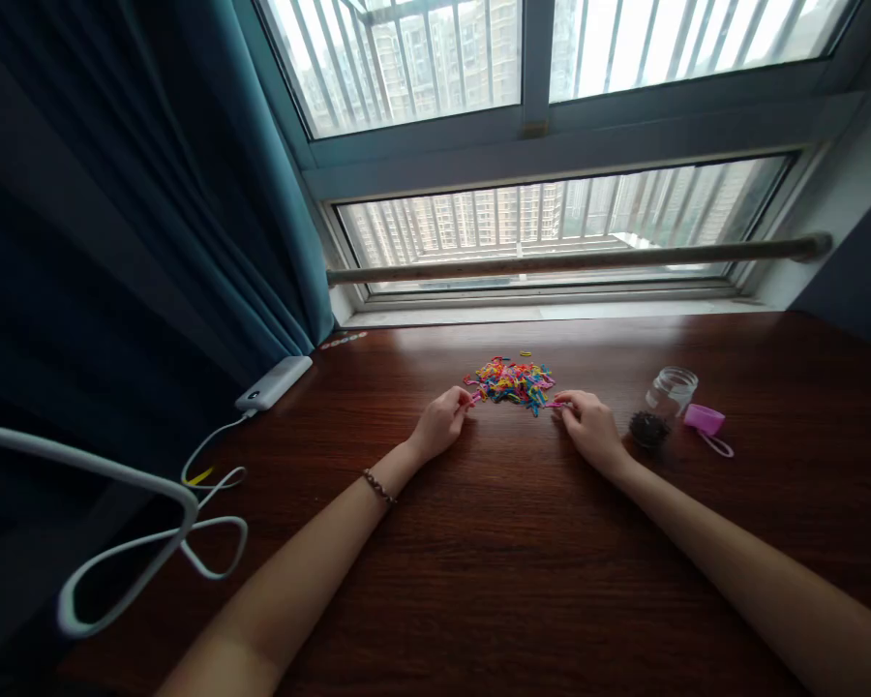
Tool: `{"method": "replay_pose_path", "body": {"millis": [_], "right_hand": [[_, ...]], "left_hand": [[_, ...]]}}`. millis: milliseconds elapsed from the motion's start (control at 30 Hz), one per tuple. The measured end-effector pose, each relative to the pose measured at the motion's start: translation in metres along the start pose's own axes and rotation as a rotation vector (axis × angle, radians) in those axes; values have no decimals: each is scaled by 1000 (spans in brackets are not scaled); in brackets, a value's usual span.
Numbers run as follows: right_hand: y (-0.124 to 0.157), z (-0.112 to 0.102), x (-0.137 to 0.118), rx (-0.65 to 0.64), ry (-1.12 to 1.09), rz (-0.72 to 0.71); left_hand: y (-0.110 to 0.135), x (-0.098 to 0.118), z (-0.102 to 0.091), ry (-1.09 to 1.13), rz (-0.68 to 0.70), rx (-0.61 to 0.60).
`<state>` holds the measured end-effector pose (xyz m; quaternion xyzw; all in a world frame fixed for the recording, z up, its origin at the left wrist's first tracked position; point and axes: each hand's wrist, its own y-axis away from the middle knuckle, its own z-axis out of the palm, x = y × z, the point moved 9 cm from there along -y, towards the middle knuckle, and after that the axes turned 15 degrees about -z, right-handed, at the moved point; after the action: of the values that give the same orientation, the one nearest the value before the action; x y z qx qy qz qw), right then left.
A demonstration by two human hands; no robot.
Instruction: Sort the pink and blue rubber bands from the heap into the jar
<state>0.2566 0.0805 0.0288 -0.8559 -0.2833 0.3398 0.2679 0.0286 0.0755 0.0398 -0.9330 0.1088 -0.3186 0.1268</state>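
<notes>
A small heap of tiny coloured rubber bands (pixel 512 380) lies on the dark wooden table (pixel 479 561) near the window. My left hand (pixel 442 421) rests at the heap's left edge, fingers curled in a pinch on a pink band. At the heap's right edge my right hand (pixel 587 423) has its fingers pinched together on a pink band. A beaded bracelet (pixel 378 487) circles my left wrist.
To the right stand a small clear jar (pixel 672 391), a dark clump of bands (pixel 648 428) and a pink lid (pixel 705 421). A white power bank (pixel 274 382) with a looping white cable (pixel 210 503) lies at the left by the blue curtain (pixel 152 194).
</notes>
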Motion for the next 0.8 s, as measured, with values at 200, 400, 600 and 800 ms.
{"method": "replay_pose_path", "body": {"millis": [200,400,600,800], "right_hand": [[0,7,-11,-78,-6,-93],[1,8,-4,-118,91,-5],[3,13,7,-168,209,75],[0,2,-5,-73,49,71]], "left_hand": [[33,66,21,116,292,-213],[62,103,42,160,471,-511],[70,110,46,139,532,-559],[42,80,34,196,286,-345]]}}
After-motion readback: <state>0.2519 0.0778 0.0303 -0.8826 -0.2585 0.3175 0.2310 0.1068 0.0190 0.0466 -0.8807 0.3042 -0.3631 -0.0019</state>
